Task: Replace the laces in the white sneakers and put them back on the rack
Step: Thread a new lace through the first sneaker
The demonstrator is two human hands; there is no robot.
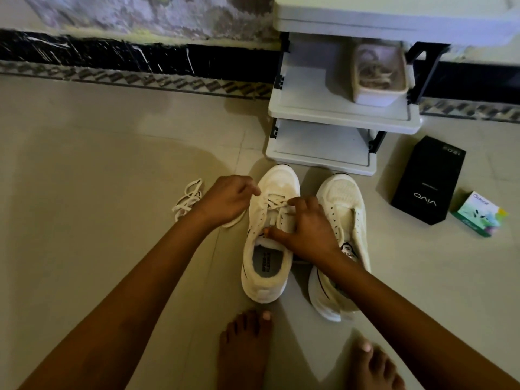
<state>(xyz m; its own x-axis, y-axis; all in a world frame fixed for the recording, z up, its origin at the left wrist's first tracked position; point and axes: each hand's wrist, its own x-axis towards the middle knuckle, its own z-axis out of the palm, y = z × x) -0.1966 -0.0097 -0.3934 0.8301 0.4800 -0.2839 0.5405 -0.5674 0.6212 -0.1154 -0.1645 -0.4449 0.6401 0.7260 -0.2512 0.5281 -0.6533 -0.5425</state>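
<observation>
Two white sneakers stand side by side on the floor, toes toward the rack. The left sneaker [268, 249] has a white lace [274, 200] crossing its lower eyelets. My left hand [228, 199] pinches that lace at the shoe's left side. My right hand [305, 226] rests on the tongue and right eyelet row, fingers curled, thumb at the tongue's top; whether it pinches the lace is unclear. The right sneaker [344, 220] shows bare eyelets, partly hidden under my right forearm. A loose white lace [188, 199] lies bunched on the floor to the left.
A white shoe rack [337, 114] stands just beyond the sneakers, with a small tray of laces [378, 74] on its middle shelf. A black phone box [429, 181] and a small green box [479, 213] lie to the right. My bare feet [244, 353] are near the bottom edge.
</observation>
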